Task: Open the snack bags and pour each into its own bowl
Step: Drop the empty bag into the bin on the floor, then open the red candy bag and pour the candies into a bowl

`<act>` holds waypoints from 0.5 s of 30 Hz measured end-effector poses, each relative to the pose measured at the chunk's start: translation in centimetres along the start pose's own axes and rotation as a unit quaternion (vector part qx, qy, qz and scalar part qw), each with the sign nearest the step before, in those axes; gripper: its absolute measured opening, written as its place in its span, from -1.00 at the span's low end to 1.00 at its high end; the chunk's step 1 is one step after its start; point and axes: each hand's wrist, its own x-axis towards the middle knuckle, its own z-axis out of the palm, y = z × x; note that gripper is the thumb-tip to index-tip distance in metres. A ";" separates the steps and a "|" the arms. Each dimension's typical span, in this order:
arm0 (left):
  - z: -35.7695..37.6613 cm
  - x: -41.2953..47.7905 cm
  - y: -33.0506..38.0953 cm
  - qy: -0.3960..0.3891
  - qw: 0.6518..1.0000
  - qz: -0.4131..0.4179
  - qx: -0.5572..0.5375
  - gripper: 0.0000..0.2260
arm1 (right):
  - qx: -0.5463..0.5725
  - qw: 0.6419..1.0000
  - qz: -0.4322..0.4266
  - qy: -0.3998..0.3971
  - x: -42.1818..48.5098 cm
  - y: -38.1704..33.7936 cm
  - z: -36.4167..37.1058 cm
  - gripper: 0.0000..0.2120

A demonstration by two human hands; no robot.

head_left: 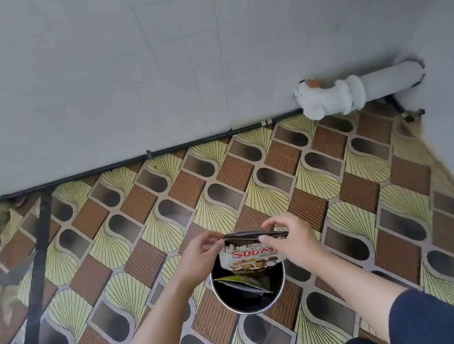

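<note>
Bag (249,256) judged light, crinkly, slippery; best held at top seam, pinched by fingers of left hand (200,252), right hand (292,240).

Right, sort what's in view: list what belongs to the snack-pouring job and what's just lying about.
Job: snack bag, pinched at its top by left hand and right hand; metal bowl under it; dark packet inside the bowl.
Lying about: white pipe; black cable along the wall; black bar.
</note>
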 end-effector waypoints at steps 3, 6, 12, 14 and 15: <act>-3.8 -4.2 7.4 0.014 0.999 0.042 0.020 -0.79 | 0.003 1.000 -0.008 0.004 -2.9 -7.0 -4.1 -0.72; -7.7 -9.0 14.9 0.018 0.994 0.079 0.071 -0.83 | -0.009 1.000 -0.024 0.016 -6.4 -14.0 -8.5 -0.66; -11.8 -18.2 27.8 0.018 0.982 0.146 0.119 -0.88 | -0.017 0.996 -0.083 0.035 -14.2 -25.3 -16.4 -0.72; -12.1 -20.4 32.1 0.018 0.972 0.190 0.135 -0.89 | -0.029 0.992 -0.105 0.059 -16.9 -28.1 -19.7 -0.69; -12.0 -21.2 34.7 0.016 0.965 0.219 0.144 -0.90 | -0.035 0.990 -0.112 0.077 -18.2 -29.1 -21.7 -0.66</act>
